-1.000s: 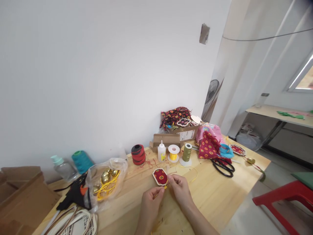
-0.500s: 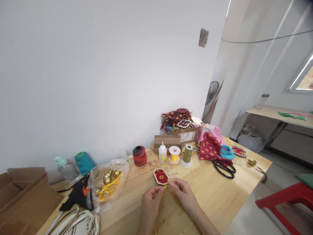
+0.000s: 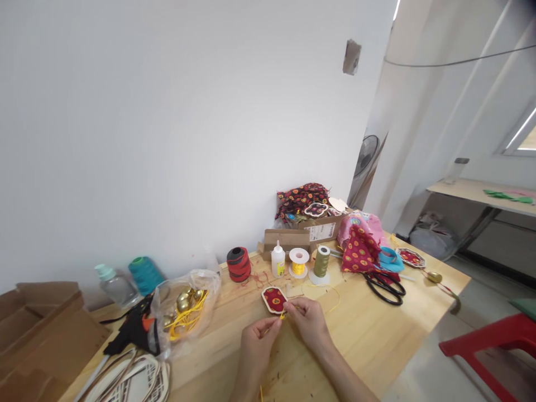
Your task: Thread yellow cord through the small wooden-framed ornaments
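Low in the middle of the frame, the left hand (image 3: 256, 341) and the right hand (image 3: 309, 322) meet over the wooden worktop (image 3: 368, 335). Each pinches a short piece of yellow cord (image 3: 283, 316) between thumb and fingertips. The cord sits at the lower edge of a small red patterned ornament (image 3: 274, 299), which lies flat on the worktop just above the fingertips.

Behind it, toward the wall, stand a red-and-black spool (image 3: 238, 263), a white glue bottle (image 3: 277, 259), a yellow spool (image 3: 298, 262) and an olive spool (image 3: 321, 261). Black scissors (image 3: 387, 286) lie to the right. At lower left, a clear bag of gold bells (image 3: 184, 310) rests beside a black glue gun (image 3: 134, 332).
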A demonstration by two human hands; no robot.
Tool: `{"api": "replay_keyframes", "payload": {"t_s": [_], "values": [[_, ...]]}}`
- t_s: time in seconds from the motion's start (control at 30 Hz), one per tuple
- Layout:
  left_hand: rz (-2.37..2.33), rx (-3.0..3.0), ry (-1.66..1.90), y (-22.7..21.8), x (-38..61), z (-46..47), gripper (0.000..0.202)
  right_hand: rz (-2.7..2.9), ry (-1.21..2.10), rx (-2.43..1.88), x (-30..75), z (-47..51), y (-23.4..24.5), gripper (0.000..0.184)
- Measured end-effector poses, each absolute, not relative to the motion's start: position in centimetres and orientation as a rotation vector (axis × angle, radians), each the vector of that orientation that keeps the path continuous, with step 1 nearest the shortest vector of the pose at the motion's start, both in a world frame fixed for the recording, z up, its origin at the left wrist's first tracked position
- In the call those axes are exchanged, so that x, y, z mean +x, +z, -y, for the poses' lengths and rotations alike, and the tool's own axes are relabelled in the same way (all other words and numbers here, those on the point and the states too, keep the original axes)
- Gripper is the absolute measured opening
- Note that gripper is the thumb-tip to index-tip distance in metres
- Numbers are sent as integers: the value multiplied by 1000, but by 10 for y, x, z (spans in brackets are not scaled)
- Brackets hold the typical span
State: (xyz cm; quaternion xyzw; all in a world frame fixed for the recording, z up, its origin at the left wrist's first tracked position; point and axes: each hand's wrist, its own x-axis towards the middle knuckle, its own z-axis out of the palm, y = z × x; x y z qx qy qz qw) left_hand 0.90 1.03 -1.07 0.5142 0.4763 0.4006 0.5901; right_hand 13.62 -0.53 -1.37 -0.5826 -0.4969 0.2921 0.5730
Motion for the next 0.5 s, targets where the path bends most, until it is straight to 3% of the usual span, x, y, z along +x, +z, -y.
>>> {"api": "replay_keyframes", "payload": {"t_s": [0.27,0.5], "values": [[-1125,1212,929,-11,12,-9,25,1152,584,-1432,138,10,-10,26],[-1130,1152,933,-12,12,-9,30,1004,1012,-1258,133,22,-4,35]]}}
